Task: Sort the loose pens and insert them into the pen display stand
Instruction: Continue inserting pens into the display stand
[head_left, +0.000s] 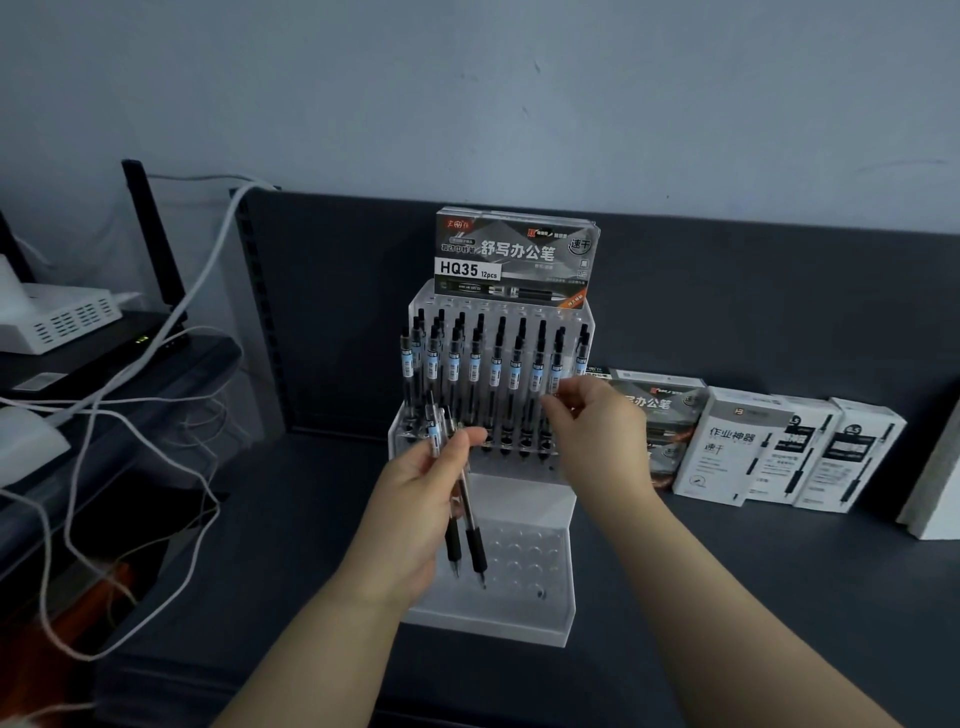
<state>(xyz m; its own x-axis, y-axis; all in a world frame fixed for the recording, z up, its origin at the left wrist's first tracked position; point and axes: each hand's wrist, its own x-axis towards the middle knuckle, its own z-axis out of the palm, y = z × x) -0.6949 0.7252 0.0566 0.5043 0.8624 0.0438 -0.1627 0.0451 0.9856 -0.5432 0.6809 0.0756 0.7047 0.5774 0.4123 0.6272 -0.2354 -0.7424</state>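
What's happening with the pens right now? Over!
Left hand grips loose pens, tips down, over stand. Right hand pinches standing pen, right end of back rows. Nothing seen blocking front holes.

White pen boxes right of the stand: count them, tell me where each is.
3: left box beside the dark boxes, middle box partly behind it, right box at the end. Others may be hidden behind.

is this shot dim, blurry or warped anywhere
head view: dim, bluish, no glare; right hand pinching a racked pen looks slightly soft; loose pens in the left hand read clearly; wide-angle curves the frame edges; HQ35 box print is legible.
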